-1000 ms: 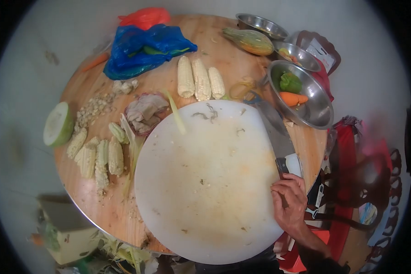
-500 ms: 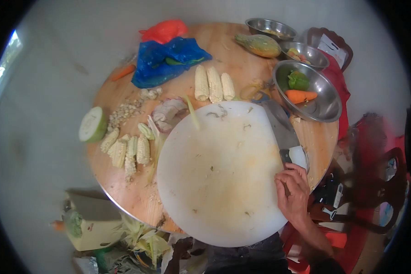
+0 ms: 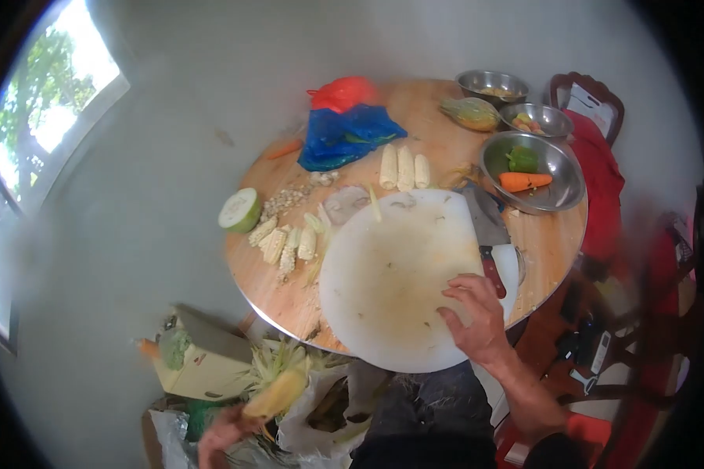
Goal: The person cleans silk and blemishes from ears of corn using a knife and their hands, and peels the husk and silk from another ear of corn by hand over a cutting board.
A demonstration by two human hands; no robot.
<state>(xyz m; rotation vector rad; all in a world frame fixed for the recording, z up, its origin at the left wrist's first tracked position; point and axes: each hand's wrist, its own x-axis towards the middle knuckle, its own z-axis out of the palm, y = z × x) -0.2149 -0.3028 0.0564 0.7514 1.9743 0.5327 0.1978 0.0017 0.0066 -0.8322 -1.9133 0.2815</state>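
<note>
At the lower left, below the table, my left hand (image 3: 225, 434) grips the end of a corn ear (image 3: 278, 392) with pale husk leaves fanning from its far end. My right hand (image 3: 477, 319) is over the right part of the round white cutting board (image 3: 391, 289), fingers spread and nothing in them. Just above it lies a cleaver (image 3: 483, 219), its dark red handle by my fingertips and its blade along the board's right edge. Bits of debris dot the board.
Three husked corn cobs (image 3: 405, 167) lie behind the board, with several broken pieces (image 3: 288, 246) and a cut gourd (image 3: 240, 209) to the left. A steel bowl (image 3: 567, 168) holds a carrot and green pepper. A cardboard box (image 3: 207, 356) stands below the table.
My left hand has come into view with the corn ear. My right hand has left the cleaver handle's end and opened over the board. The view has swung left.
</note>
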